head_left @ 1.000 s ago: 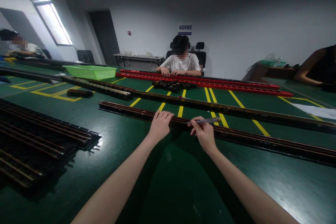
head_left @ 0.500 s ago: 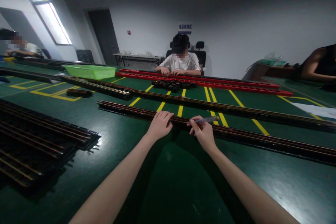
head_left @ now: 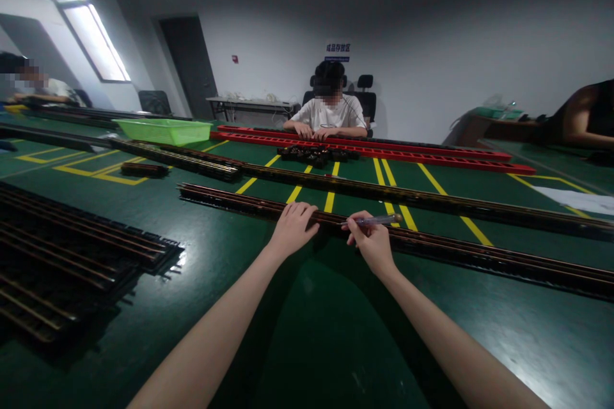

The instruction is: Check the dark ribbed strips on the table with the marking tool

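A long dark rail assembly point(head_left: 460, 254) with copper-coloured strips lies across the green table in front of me. My left hand point(head_left: 293, 228) rests over it, fingers extended onto the rail and thumb apart. Just to the right, my right hand point(head_left: 371, 243) grips a screwdriver point(head_left: 378, 220) with a clear purplish handle. Its thin shaft points left, towards the rail between my hands. Whether the tip touches the rail is too small to tell.
Dark rails point(head_left: 71, 236) are stacked at the near left. Behind my rail runs another long rail point(head_left: 432, 201). Farther back are a green basket point(head_left: 165, 131), red frames point(head_left: 407, 154) and small dark parts point(head_left: 311, 155). A person point(head_left: 330, 112) sits opposite; others sit at both sides.
My left thumb has spread slightly to the right, away from the fingers. My right hand and the screwdriver are almost unchanged. At the far right, the other person's arm has shifted right.
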A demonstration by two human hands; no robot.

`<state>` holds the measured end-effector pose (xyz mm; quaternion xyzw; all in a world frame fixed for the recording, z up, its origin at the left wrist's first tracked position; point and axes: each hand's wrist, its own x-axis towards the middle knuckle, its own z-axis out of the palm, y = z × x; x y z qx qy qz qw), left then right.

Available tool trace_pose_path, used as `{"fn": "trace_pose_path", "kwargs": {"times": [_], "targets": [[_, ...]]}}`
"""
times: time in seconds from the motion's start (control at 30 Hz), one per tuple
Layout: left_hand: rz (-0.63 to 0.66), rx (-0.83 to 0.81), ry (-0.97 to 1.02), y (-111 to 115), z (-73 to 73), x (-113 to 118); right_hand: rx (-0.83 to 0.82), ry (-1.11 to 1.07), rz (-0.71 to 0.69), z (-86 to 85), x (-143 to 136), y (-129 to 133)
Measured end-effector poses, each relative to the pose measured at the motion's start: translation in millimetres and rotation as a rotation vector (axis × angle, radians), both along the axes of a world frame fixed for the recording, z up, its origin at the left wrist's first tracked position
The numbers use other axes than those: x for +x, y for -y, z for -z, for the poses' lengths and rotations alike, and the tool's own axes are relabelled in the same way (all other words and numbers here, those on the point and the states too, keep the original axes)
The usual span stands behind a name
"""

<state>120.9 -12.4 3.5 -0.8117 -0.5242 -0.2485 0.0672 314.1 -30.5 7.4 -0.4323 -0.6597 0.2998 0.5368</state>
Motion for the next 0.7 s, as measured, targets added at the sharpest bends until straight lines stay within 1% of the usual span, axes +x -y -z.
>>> {"fn": "trace_pose_path", "kwargs": {"times": [0.27, 0.47, 0.7], "targets": [[0.000, 0.041, -0.001, -0.9, 2.6, 0.5, -0.030, 0.006, 0.018, 0.7, 0.3, -1.1], [-0.021, 0.033, -0.019, 1.2, 0.4, 3.6, -0.001, 0.020, 0.024, -0.5, 0.4, 0.7], [-0.038, 0.071, -0.033, 1.5, 0.3, 3.8, 0.026, 0.057, 0.046, -3.6, -0.7, 1.8]]}}
